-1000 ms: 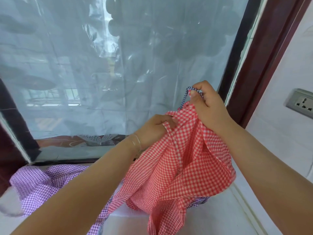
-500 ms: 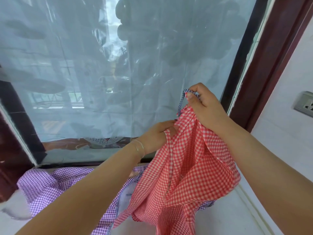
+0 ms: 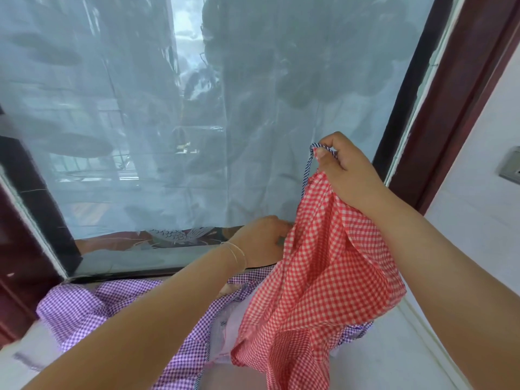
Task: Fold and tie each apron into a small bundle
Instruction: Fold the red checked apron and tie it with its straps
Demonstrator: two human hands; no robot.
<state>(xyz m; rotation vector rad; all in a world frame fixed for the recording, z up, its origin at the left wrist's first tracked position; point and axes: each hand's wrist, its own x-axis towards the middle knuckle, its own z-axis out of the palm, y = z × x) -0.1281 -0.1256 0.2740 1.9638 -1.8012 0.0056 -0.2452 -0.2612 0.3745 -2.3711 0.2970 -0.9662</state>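
Above white worktop [image 3: 399, 358]: right hand [image 3: 349, 175] pinched blue-striped tie [image 3: 307, 170] of red gingham apron [image 3: 323, 277]; left hand [image 3: 259, 240] gripped its edge, purple gingham apron [image 3: 84, 308] beneath.

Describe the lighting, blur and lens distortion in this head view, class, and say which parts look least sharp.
Head view: soft daylight comes through the plastic-covered window, whose sheet shows glare and wrinkles and hazes the scene outside; the left hand looks slightly motion-blurred; the red checked apron and right hand are sharp; the wide lens bows the window frame.
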